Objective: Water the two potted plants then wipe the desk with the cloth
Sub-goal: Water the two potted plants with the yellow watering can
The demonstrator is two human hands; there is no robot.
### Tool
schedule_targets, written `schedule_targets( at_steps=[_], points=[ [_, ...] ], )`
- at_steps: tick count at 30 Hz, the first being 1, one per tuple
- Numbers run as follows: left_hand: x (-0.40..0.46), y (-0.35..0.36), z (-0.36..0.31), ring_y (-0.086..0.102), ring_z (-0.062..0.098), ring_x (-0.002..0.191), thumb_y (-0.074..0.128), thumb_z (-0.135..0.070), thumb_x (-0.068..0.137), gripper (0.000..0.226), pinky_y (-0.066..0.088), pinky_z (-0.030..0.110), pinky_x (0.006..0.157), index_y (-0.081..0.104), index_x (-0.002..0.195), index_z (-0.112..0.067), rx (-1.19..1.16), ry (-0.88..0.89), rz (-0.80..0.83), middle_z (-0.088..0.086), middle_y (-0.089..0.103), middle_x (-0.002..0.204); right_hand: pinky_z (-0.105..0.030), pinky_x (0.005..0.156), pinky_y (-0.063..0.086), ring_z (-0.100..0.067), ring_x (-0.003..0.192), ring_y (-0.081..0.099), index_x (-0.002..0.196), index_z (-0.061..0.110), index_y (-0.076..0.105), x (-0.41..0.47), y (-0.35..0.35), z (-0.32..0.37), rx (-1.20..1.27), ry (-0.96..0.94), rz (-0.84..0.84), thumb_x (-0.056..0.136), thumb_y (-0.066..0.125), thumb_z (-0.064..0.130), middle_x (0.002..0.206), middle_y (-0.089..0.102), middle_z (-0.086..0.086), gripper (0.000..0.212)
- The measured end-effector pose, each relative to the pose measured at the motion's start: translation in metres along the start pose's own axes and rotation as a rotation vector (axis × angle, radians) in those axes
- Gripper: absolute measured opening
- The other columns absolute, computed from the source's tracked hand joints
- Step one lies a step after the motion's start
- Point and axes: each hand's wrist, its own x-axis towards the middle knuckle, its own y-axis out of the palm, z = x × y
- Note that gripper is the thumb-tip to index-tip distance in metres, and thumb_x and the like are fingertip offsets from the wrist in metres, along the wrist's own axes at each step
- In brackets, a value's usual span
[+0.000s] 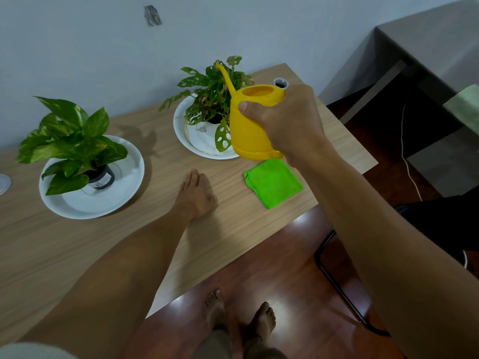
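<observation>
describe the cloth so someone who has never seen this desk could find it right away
Start at the wooden desk against the wall and go to its right end, near the front edge. The cloth lies flat there, folded into a square, just in front of the yellow watering can held by the right hand. It is the only bright green fabric; the other green things are leaves.

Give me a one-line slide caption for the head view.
Right hand holds yellow watering can by holey-leaved plant; green cloth unused.
</observation>
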Motion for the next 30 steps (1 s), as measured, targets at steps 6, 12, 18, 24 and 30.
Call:
schedule_targets(
  at_steps=[6,12,18,24,30],
  points=[
    [0.003,0.002,0.004,-0.004,0.037,0.158,0.052,-0.049,0.096,0.087,0.008,0.050,0.128,0.011,0.161,-0.008,0.005,0.003,0.007,0.020,-0.002,0.170,-0.038,0.069,0.054,-0.027,0.094,0.068,0.113,0.006,0.065,-0.002,-0.003,0.002,-0.020,-0.009,0.015,0.076,0.087,0.054,0.107,0.069,-0.011,0.064],
    [0.004,0.001,0.003,-0.007,0.035,0.158,0.052,-0.049,0.096,0.089,0.008,0.050,0.128,0.007,0.162,-0.009,0.016,-0.018,0.029,0.017,-0.006,0.170,-0.033,0.058,0.046,-0.025,0.088,0.068,0.109,0.005,0.066,-0.010,-0.011,-0.004,-0.031,0.020,0.049,0.075,0.087,0.055,0.105,0.070,-0.016,0.064],
    [0.005,-0.001,-0.001,-0.009,0.033,0.158,0.052,-0.049,0.096,0.091,0.005,0.048,0.128,0.004,0.162,-0.009,0.036,-0.042,0.054,0.016,-0.009,0.170,-0.029,0.055,0.042,-0.019,0.084,0.065,0.108,0.007,0.066,-0.015,-0.024,-0.012,-0.077,0.052,0.064,0.075,0.087,0.056,0.102,0.069,-0.009,0.063],
    [0.004,-0.001,-0.004,-0.010,0.032,0.158,0.052,-0.047,0.096,0.089,0.005,0.047,0.129,0.005,0.162,-0.010,0.031,-0.053,0.057,0.015,-0.010,0.170,-0.028,0.056,0.039,-0.017,0.086,0.061,0.115,0.010,0.062,-0.010,-0.036,-0.020,-0.075,0.088,0.026,0.073,0.088,0.057,0.106,0.066,-0.005,0.068],
    [0.005,-0.001,-0.003,-0.009,0.034,0.158,0.051,-0.047,0.097,0.089,0.005,0.048,0.129,0.004,0.162,-0.009,0.050,-0.044,0.055,0.016,-0.009,0.170,-0.029,0.061,0.045,-0.023,0.094,0.067,0.117,0.009,0.063,-0.003,-0.038,-0.019,-0.034,0.071,0.002,0.072,0.089,0.057,0.108,0.068,-0.007,0.071]
  ],
)
